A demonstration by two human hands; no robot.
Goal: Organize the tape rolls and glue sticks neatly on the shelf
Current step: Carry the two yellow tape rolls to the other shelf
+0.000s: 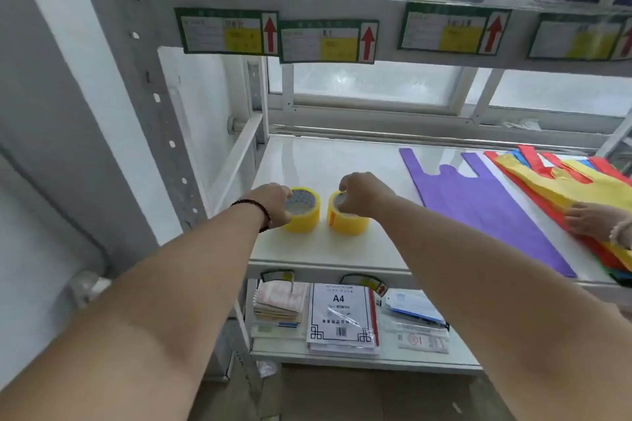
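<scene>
head view: i'm gripping a tape roll [302, 210] in my left hand [273, 203] and another roll [347, 217] in my right hand [362, 195]; sliding either risks knocking them together.

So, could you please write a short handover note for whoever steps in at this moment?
Left hand: fingers gripping the left yellow tape roll, which stands on the white middle shelf.
Right hand: gripping the top of the right yellow tape roll, beside the first, a small gap between them.
Done: two rolls stand side by side near the front left.
Left: release and align them; no glue sticks are visible.
Another person's hand rests on the coloured bags at right.
</scene>
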